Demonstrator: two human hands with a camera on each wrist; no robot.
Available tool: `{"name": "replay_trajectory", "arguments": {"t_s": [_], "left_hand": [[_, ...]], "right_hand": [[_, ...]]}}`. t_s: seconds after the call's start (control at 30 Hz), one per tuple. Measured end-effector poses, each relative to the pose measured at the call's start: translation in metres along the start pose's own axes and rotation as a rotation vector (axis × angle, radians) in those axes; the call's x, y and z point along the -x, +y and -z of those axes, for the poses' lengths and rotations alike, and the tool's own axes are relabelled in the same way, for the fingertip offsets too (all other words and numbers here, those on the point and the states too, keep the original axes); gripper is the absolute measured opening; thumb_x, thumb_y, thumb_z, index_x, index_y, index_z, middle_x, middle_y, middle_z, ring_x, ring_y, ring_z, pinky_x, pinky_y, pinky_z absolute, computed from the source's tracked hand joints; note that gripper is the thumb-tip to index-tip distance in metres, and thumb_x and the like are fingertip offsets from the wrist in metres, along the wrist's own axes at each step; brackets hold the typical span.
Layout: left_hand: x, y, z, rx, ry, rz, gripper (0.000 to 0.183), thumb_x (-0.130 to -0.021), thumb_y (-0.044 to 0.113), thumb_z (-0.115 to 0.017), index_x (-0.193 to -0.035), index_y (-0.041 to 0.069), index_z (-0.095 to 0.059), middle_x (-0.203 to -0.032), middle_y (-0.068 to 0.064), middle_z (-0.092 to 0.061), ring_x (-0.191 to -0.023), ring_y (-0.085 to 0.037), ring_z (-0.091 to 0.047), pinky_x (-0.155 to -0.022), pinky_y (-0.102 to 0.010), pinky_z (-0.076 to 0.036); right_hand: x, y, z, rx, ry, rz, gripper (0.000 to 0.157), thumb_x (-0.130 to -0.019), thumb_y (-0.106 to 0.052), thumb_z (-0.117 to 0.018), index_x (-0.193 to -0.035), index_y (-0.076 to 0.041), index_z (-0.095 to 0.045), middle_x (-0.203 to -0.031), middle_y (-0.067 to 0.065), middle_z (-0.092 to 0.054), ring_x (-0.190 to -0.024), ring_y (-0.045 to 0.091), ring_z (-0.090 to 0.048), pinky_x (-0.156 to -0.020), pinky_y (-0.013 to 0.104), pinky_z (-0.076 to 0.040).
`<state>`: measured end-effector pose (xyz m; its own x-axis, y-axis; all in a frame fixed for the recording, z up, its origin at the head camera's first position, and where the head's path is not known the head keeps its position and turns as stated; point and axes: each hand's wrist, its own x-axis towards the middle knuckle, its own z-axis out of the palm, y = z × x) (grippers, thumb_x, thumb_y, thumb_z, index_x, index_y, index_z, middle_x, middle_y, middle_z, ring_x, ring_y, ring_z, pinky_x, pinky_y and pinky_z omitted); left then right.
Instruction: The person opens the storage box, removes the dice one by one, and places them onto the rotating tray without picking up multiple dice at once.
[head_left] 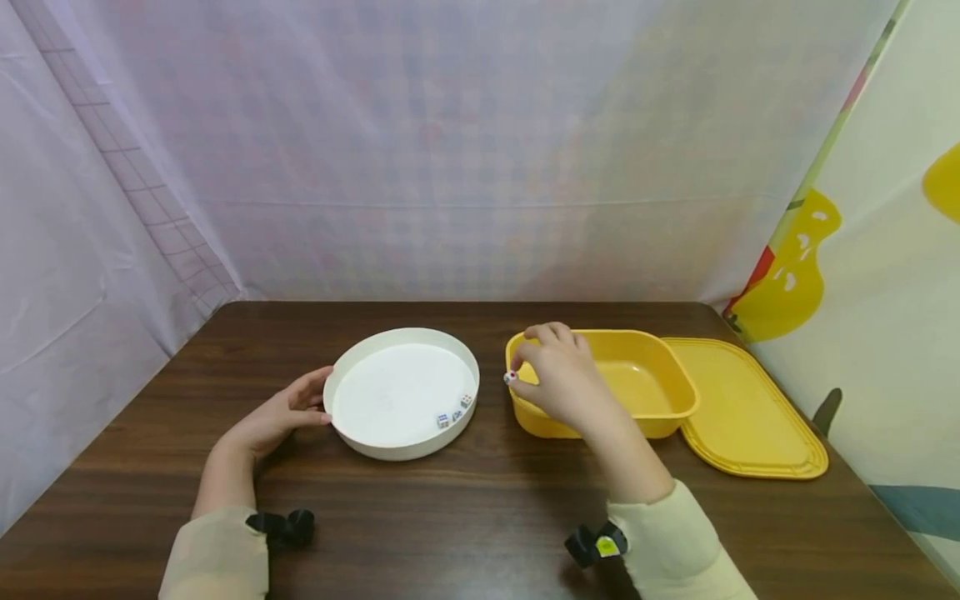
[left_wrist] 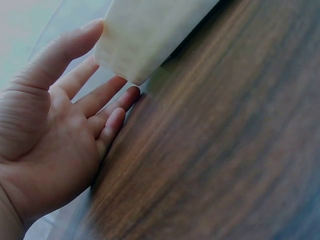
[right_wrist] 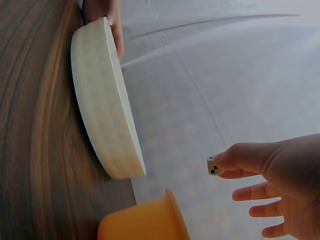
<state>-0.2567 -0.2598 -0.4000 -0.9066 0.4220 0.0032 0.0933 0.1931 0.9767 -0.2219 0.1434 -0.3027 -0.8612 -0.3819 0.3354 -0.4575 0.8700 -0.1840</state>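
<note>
A round white tray (head_left: 390,392) with a low wall sits on the table, and white dice (head_left: 442,421) lie inside it near its right side. My left hand (head_left: 281,414) rests against the tray's left outer wall, with thumb and fingers spread along it. In the left wrist view, the thumb tip touches the tray wall (left_wrist: 142,40). Between thumb and forefinger, my right hand (head_left: 562,377) pinches a small white die (right_wrist: 213,166) with dark pips. That hand is above the left end of a yellow plastic container (head_left: 660,423); its other fingers are spread.
A yellow lid (head_left: 757,412) lies on the dark wooden table (head_left: 420,533), right of the container and partly behind it. A pale curtain (head_left: 465,167) hangs behind the table, and a white cloth with yellow shapes (head_left: 885,358) hangs at the right.
</note>
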Motion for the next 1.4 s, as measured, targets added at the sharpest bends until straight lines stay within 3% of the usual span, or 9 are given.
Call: {"name": "replay_trajectory", "arguments": {"t_s": [0.47,0.73,1.4], "left_hand": [[0.000,0.000,-0.001,-0.007,0.004,0.004,0.082,-0.088,0.003,-0.065,-0.151,-0.002,-0.013,-0.155,-0.025,-0.012,-0.137,-0.044,-0.017,-0.107,-0.056,-0.010],[0.000,0.000,0.000,0.008,0.002,0.003,0.081,-0.088,0.003,-0.065,-0.151,-0.002,-0.014,-0.154,-0.025,-0.013,-0.137,-0.044,-0.017,-0.107,-0.057,-0.009],[0.000,0.000,0.000,0.003,0.005,0.003,0.081,-0.088,0.003,-0.065,-0.151,-0.002,-0.014,-0.154,-0.026,-0.013,-0.137,-0.044,-0.017,-0.107,-0.058,-0.008]], "right_hand": [[-0.007,-0.023,-0.007,0.013,-0.002,0.045,0.011,-0.084,-0.028,-0.072,-0.080,-0.021,-0.064,-0.123,0.012,-0.055,-0.122,0.035,-0.038,-0.098,0.054,-0.028],[-0.011,-0.031,-0.022,0.036,0.042,0.105,0.011,-0.081,-0.027,-0.074,-0.084,-0.019,-0.067,-0.121,0.012,-0.057,-0.120,0.035,-0.042,-0.098,0.054,-0.029],[-0.011,-0.057,-0.055,0.071,0.007,0.239,0.010,-0.081,-0.030,-0.073,-0.084,-0.023,-0.067,-0.121,0.010,-0.056,-0.119,0.030,-0.042,-0.096,0.046,-0.031]]}}
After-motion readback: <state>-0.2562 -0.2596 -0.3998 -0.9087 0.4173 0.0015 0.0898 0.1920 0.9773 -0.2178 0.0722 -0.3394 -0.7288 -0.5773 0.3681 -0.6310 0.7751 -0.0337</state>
